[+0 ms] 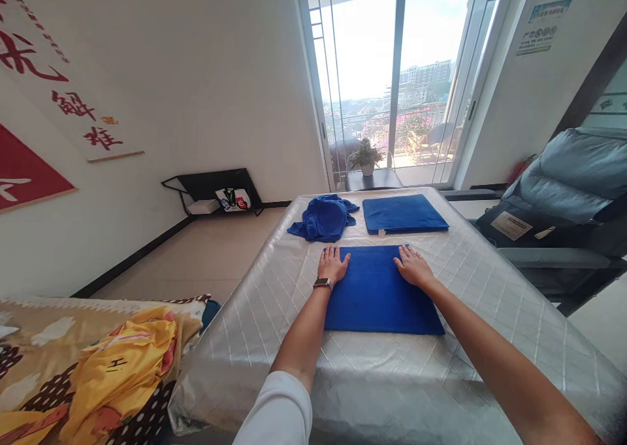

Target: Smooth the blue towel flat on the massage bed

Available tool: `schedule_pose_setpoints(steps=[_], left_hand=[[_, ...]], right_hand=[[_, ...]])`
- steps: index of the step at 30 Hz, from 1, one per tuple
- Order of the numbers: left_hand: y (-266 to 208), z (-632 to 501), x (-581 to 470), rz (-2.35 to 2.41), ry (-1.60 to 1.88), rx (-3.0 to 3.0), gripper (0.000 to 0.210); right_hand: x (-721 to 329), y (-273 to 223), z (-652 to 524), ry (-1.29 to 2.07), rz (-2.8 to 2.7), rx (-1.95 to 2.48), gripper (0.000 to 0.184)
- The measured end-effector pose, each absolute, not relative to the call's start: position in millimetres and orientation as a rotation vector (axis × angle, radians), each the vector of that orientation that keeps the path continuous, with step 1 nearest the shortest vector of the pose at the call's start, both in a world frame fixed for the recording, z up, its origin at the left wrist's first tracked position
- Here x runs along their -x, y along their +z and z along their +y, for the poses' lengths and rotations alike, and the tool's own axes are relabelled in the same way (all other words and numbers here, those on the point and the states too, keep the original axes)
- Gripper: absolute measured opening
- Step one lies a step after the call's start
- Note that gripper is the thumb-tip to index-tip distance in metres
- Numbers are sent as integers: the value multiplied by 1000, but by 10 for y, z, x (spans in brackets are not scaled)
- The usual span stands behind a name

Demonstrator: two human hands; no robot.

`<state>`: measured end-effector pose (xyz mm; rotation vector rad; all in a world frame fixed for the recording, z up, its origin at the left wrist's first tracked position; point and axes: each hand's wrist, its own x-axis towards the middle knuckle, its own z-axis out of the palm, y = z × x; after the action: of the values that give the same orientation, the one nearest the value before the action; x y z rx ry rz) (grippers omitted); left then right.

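Note:
A folded blue towel [377,295] lies flat on the silver quilted table cover [494,301] in front of me. My left hand [334,264] rests palm down on the towel's far left corner, fingers spread. My right hand [413,266] lies flat on its far right corner. A watch sits on my left wrist. Beyond the towel, a second folded blue towel [402,214] lies at the back right, and a crumpled blue towel [324,217] sits in a heap at the back left.
A bed with a yellow patterned blanket [98,366] is at the lower left. A grey massage chair [563,203] stands to the right. A potted plant [366,156] sits by the glass balcony door. A black low shelf [215,190] is against the left wall.

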<state>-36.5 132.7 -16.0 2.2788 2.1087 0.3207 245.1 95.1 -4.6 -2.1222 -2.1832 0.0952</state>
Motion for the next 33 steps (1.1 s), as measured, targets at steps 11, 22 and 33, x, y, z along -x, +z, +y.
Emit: schedule_pose_setpoints(steps=[11, 22, 33], left_hand=[[-115, 1291, 372, 2114, 269, -2287, 75], [32, 1108, -985, 1479, 520, -2647, 60], [-87, 1129, -583, 1648, 322, -2502, 73]], right_hand=[[-2472, -167, 1018, 114, -2125, 2140, 69], [-2506, -219, 1035, 104, -2136, 2114, 67], [-2472, -167, 1035, 122, -2118, 2146, 70]])
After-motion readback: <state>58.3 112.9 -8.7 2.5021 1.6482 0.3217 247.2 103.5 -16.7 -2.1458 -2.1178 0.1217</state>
